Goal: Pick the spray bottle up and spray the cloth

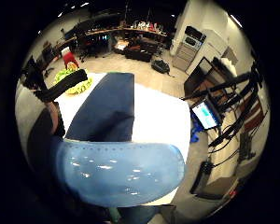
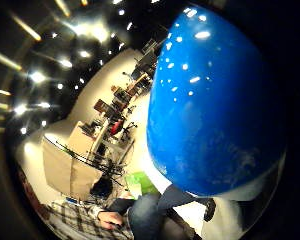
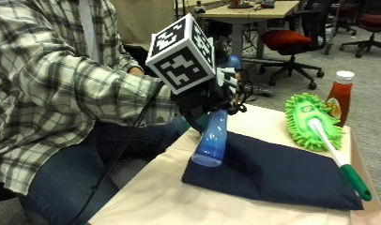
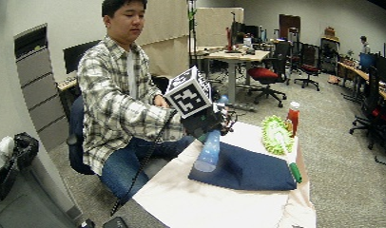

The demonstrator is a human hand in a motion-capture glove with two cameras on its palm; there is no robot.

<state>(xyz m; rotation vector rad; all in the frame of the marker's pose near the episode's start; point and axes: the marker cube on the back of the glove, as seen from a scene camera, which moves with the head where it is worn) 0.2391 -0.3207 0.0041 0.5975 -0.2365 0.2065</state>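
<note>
My gloved right hand (image 3: 206, 101) grips a translucent blue spray bottle (image 3: 211, 138) by its neck and holds it in the air, tilted, its base over the near left corner of the dark navy cloth (image 3: 284, 173). The cloth lies flat on the cream-covered table (image 3: 171, 201). In the wide outside view the hand (image 4: 206, 122) holds the bottle (image 4: 208, 152) above the cloth (image 4: 250, 171). The bottle's body (image 1: 121, 168) fills the little finger side palm view with the cloth (image 1: 109, 109) beyond it. It (image 2: 215, 100) also fills the thumb side palm view.
A green fluffy duster (image 3: 310, 121) with a white and green handle (image 3: 340, 164) lies along the cloth's far right side. A ketchup bottle (image 3: 340, 96) stands behind it. The person sits at the table's left. Office chairs and desks stand further back.
</note>
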